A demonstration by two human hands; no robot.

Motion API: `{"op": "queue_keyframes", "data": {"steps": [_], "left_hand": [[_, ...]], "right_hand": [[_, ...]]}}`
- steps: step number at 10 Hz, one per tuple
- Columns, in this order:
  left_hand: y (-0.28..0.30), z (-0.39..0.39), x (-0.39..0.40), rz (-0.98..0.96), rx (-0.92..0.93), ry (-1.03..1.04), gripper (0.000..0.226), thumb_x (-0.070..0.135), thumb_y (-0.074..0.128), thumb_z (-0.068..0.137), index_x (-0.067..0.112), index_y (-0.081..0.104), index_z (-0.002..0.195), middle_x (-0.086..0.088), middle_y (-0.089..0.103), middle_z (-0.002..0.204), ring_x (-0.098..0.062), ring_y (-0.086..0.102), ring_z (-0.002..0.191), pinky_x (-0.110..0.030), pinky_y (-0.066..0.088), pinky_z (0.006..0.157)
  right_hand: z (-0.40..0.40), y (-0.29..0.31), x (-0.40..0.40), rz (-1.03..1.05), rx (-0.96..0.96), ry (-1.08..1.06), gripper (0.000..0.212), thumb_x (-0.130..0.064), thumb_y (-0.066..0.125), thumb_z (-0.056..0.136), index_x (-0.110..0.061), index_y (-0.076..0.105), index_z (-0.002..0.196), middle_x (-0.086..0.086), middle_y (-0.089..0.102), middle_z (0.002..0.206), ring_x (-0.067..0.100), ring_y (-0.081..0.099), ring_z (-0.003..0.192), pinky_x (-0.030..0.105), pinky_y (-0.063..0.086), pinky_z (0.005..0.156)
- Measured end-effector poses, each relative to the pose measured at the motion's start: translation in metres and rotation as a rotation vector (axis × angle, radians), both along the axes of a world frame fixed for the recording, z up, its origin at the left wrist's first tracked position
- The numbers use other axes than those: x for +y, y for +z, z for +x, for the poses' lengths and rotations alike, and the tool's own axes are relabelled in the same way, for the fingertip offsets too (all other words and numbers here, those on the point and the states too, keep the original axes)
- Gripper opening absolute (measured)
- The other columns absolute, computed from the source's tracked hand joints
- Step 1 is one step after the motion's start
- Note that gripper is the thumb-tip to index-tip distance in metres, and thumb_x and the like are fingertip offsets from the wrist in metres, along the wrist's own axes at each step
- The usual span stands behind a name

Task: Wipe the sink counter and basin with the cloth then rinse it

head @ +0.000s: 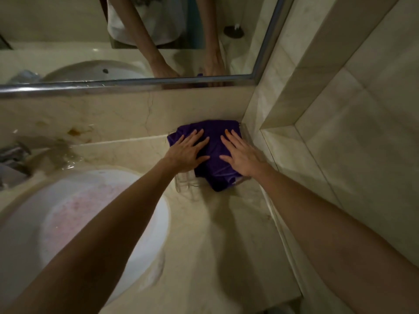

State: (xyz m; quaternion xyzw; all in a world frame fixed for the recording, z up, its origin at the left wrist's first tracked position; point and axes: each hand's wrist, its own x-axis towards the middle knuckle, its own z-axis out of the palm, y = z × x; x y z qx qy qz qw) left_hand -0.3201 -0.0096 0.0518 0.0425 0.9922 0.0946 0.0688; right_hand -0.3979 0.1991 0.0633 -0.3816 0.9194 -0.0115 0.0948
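Head view: a person's left hand [189, 152] and right hand [241, 155], fingers spread flat, press a crumpled dark purple cloth [213, 152] onto the beige marble counter [204, 234] at its far right corner, against the backsplash and side wall. Neither hand clasps the cloth. The round white basin [145, 241] sits at the counter's left, beneath the mirror [68, 37].

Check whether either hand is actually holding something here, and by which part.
Nothing is gripped. The left hand and right hand lie flat, fingers spread, pressing on top of the purple cloth.
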Motion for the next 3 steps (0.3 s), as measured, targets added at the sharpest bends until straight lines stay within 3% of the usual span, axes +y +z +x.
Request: {"op": "queue_keyframes", "data": {"steps": [1, 2, 3], "left_hand": [[0.007, 0.011, 0.005, 0.016, -0.032, 0.036, 0.068, 0.056, 0.034, 0.098, 0.025, 0.015, 0.155, -0.003, 0.005, 0.165, -0.023, 0.005, 0.151, -0.047, 0.014, 0.121], [0.019, 0.038, 0.002, 0.096, -0.037, 0.090, 0.062, 0.048, 0.044, 0.098, 0.024, 0.027, 0.153, -0.006, 0.021, 0.161, -0.029, 0.025, 0.145, -0.047, 0.029, 0.115], [0.031, 0.071, -0.001, 0.209, -0.019, 0.088, 0.048, 0.034, 0.052, 0.098, 0.016, 0.047, 0.142, -0.011, 0.044, 0.145, -0.031, 0.045, 0.130, -0.044, 0.042, 0.102]], "right_hand": [[0.014, 0.006, -0.001, -0.073, -0.085, -0.087, 0.069, -0.044, 0.044, 0.104, -0.012, 0.018, 0.159, 0.006, 0.006, 0.169, 0.021, 0.000, 0.156, 0.043, 0.016, 0.126], [0.046, 0.007, 0.007, -0.263, -0.141, -0.208, 0.059, -0.032, 0.051, 0.103, -0.008, 0.033, 0.154, 0.009, 0.021, 0.166, 0.024, 0.013, 0.155, 0.045, 0.020, 0.124], [0.088, 0.017, 0.016, -0.474, -0.160, -0.325, 0.045, -0.016, 0.056, 0.101, -0.004, 0.050, 0.144, 0.013, 0.045, 0.150, 0.028, 0.043, 0.139, 0.030, 0.028, 0.116]]}}
